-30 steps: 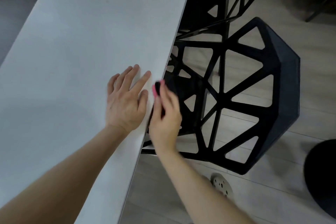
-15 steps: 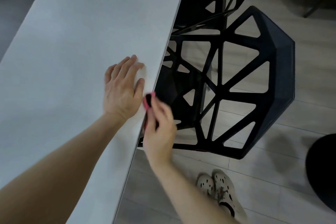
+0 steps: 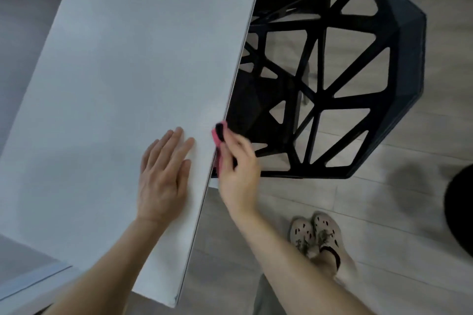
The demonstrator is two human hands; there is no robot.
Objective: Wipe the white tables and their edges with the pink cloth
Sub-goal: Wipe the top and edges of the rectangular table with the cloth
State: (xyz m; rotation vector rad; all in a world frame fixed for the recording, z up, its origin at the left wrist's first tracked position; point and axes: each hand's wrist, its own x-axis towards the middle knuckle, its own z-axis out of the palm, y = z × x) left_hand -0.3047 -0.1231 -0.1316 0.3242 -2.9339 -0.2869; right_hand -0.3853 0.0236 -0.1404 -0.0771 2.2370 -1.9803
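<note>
A: Where's the cloth [image 3: 218, 141]?
B: Against the table [image 3: 128, 59] edge, the right hand [image 3: 238, 176] curled round it. The left hand [image 3: 163, 179] lies flat on top, holding nothing.
A: Handling?
B: Soft and light, likely, so best gripped wadded.

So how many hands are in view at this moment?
2. The left hand lies flat on the white table near its edge; the right hand grips the pink cloth against that edge. None seem hidden.

table [image 3: 128, 84]: white, matte, long, running diagonally away. cloth [image 3: 218, 138]: pink, bunched, pressed against table's right edge; only a strip shows.
</note>
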